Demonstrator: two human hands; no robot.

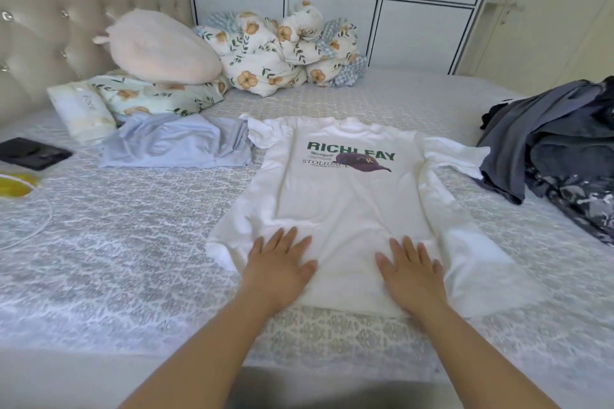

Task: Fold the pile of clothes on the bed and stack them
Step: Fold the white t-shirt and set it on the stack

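On the far left of the bed (99,259) lay a black phone (33,153) and something yellow (16,184) that I could not identify, with a tissue pack (81,111) and floral pillows (156,98) farther back by the headboard. Just right of these sat a pale blue garment (176,144), roughly flattened but still bunched at one end, so I judged it no better than half folded. Next to it, in the middle, the white T-shirt (349,209) was spread print-up with both sleeves out to the sides. My left hand (279,271) rested flat on its near hem, fingers straight and slightly apart, gripping nothing; my right hand (412,274) lay the same way just beside it, palm down on the cloth. I took this as smoothing before the first fold, since no fold showed in the shirt yet. At the far right the dark pile of clothes (558,149) sat heaped and untouched. By my reckoning the task was in its early part: no neat stack was visible anywhere, and most of the garments were left to do.
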